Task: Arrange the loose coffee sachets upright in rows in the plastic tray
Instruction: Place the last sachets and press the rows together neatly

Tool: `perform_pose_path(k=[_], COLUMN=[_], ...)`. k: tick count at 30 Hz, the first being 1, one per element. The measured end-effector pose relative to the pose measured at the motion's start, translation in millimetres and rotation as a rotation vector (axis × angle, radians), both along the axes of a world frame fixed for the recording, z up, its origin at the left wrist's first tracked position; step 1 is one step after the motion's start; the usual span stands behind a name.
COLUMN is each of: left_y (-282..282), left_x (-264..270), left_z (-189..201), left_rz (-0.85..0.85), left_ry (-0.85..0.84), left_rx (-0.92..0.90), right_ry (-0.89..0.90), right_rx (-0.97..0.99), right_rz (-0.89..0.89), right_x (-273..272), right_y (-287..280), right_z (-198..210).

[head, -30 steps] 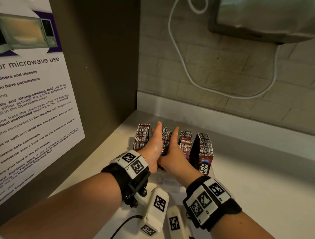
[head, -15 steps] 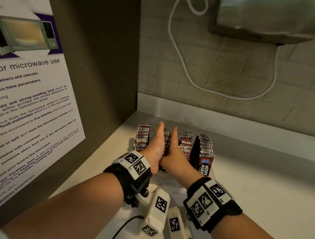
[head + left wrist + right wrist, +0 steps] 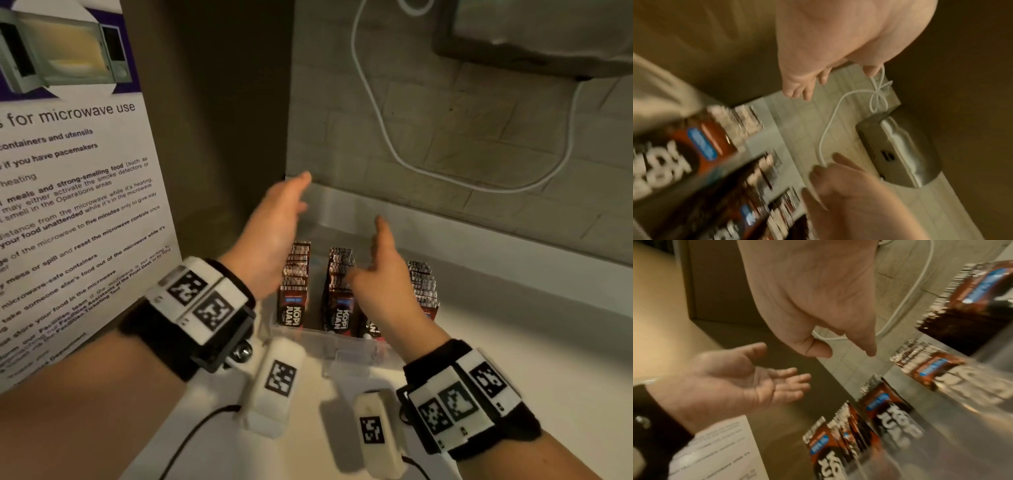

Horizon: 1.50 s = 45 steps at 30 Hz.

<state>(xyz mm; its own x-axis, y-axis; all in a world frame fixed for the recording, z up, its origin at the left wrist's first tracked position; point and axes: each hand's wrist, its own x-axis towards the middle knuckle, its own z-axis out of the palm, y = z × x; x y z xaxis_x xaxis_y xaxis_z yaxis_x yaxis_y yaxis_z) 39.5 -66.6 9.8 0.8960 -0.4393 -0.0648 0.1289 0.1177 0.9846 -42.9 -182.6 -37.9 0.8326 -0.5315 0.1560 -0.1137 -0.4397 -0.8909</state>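
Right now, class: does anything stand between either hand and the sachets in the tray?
Nothing visible does. The left hand and right hand hover open above the upright sachets in the tray, with only air between. Both palms are empty.

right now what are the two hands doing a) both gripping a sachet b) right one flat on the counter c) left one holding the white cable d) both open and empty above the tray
d: the left hand and right hand hang open and empty over the sachets standing in rows in the tray.
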Motion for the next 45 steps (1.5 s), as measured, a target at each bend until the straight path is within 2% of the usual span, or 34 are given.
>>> perform_pose_path(k=[3, 5, 9, 12, 16, 18, 23, 26, 29, 32, 35, 38, 40, 45], left_y=[21, 29, 31, 26, 19, 16, 19, 19, 20, 15, 0, -18, -30, -48], left_x=[15, 15, 3, -4, -18, -22, -23, -23, -26, -23, -34, -58, -71, -85], left_z=[-11, -27, -53, -64, -58, -52, -47, -42, -27, -23, -25, -26, -29, -33], left_rz=[0.115, 0.134, 0.029, -0.059, -0.194, -0.225, -0.196, -0.103, 0.041, 0.13, 0.008, -0.248, -0.346, -0.322], left_ry=[0.02, 0.115, 0.272, 0.352, 0.329, 0.301, 0.243, 0.238, 0.144, 0.084, 0.092, 0.218, 0.297, 0.404], left_rx=[0.019, 0.059, 0.078, 0.058, 0.083, 0.102, 0.147, 0.111, 0.028, -0.108, -0.142, -0.133, -0.102, -0.022], right_ry=[-0.125, -0.088, 0.113, 0.179, 0.183, 0.165, 0.201, 0.174, -0.01, -0.192, -0.185, -0.041, 0.068, 0.216], right_rx=[0.068, 0.133, 0.217, 0.303, 0.506, 0.542, 0.53, 0.346, 0.218, 0.209, 0.255, 0.308, 0.355, 0.421], right_rz=[-0.012, 0.057, 0.206, 0.182, 0.157, 0.162, 0.181, 0.168, 0.09, -0.059, -0.137, -0.16, -0.132, -0.117], right_x=[3, 9, 20, 26, 30, 32, 32, 22, 6, -9, -18, -27, -32, -35], right_y=[16, 32, 58, 64, 68, 67, 67, 63, 53, 31, 13, 7, 2, -9], right_z=[16, 18, 7, -4, -10, -11, -9, 2, 21, 32, 31, 19, 11, -2])
